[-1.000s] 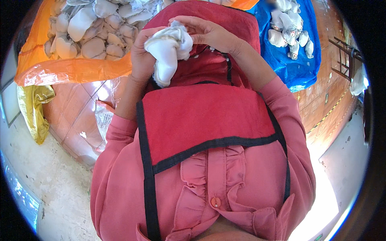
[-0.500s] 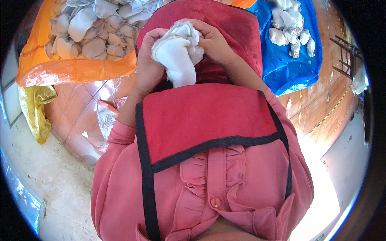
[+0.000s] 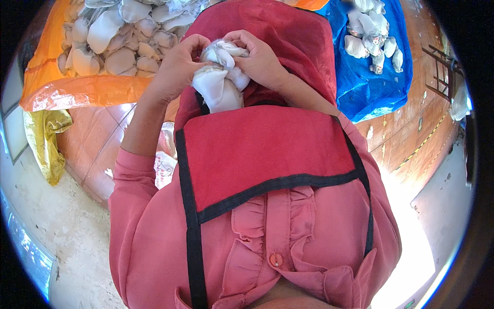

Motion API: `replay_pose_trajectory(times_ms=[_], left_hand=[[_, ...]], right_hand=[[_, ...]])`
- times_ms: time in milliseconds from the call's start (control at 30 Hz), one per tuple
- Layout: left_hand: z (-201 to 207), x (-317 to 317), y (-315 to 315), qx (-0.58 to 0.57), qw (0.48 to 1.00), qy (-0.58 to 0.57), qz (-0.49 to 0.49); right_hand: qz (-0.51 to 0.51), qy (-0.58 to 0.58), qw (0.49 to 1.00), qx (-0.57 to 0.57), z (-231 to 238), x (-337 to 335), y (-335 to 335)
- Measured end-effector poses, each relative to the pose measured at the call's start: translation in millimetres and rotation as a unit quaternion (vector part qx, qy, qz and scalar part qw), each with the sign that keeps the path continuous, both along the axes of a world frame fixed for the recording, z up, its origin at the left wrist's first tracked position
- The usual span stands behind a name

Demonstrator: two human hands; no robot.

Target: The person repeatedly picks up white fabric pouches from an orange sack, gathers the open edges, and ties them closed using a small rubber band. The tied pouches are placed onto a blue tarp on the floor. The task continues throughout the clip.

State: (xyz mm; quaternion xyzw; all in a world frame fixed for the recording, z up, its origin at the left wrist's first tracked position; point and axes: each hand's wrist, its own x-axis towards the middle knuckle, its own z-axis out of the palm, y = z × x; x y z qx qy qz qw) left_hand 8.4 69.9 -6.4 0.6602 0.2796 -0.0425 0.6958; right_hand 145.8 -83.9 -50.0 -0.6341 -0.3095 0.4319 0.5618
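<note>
My left hand [image 3: 180, 66] and my right hand [image 3: 261, 60] are both closed on a small stack of white moulded fabric cups [image 3: 215, 88], which look like bra cups, above my red-covered lap. The upper part is bunched and folded between my fingertips, with a fuzzy raw edge. Lower down, the smooth rounded part hangs toward my red apron [image 3: 267, 154]. My left thumb and fingers pinch the left side; my right fingers grip the top right. I cannot tell how many layers are in the bundle.
At the upper left an orange plastic sack [image 3: 92, 92] holds a heap of similar pale cups [image 3: 121, 62]. A blue plastic sack [image 3: 378, 100] on the right bears several white bundles [image 3: 375, 33]. A yellow sack [image 3: 43, 144] lies at the left, and a dark metal frame [image 3: 440, 72] stands at the far right.
My left hand has shifted left and its elbow outward. The cups are more folded and bunched at the top, and my right hand has moved slightly left and down.
</note>
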Motion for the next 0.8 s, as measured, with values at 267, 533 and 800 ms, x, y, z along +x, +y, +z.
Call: replay_pose_trajectory(times_ms=[267, 533, 800], left_hand=[[-21.8, -2.1, -25.0, 0.147, 0.985, 0.013, 0.088], [-22.5, -20.2, -51.8, 0.328, 0.939, -0.040, 0.099], [-9.2, -19.8, -14.0, -0.044, 0.990, 0.087, 0.099]], right_hand=[[0.019, -0.077, 0.994, -0.075, -4.8, 1.7, 2.9], [0.030, -0.033, 0.996, -0.073, -19.7, -1.9, -2.9], [0.034, -0.108, 0.990, -0.087, -12.4, -7.6, -1.2]])
